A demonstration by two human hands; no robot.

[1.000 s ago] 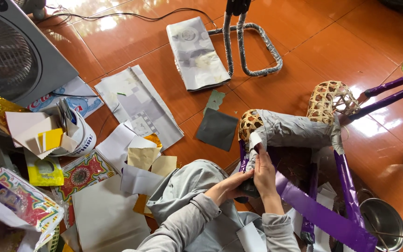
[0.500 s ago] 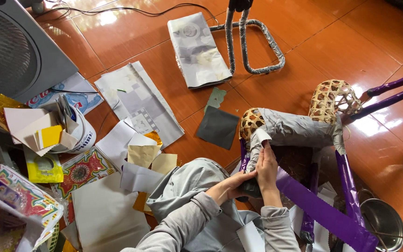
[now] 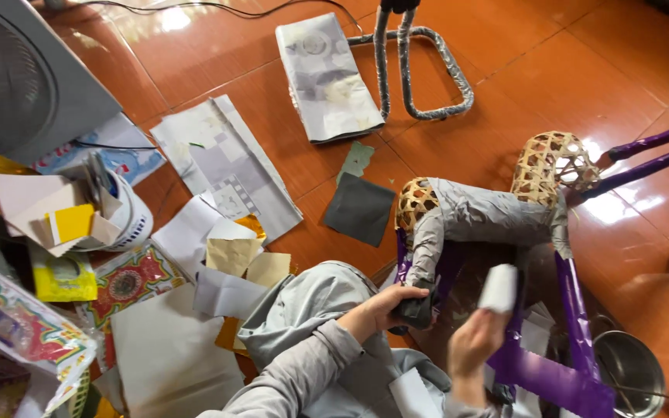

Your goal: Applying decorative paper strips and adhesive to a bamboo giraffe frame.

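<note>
two hands work at the bamboo animal frame, which lies on the tiled floor with its body already wrapped in grey paper and woven lattice bare at both ends. your left hand is clenched around the lower end of the paper-wrapped front leg, just below the frame's body. your right hand is raised in front of the frame's belly, pinching a small white piece of paper between its fingers; it is blurred, so how firm that grip is i cannot say.

i judge the frame to be light and springy, and the paper skin soft and easy to tear or crumple, perhaps still damp with paste though the view doesn't show it. better to take hold where the bamboo gives a firm core, at the leg or along the body, not on loose paper. the white piece will be flimsy; hold it by an edge.

the frame leans against purple bars on its right. a dark grey paper square lies just left of the frame's head end, printed sheets farther left, a metal bowl below its rear, and a fan well off to the left.
</note>
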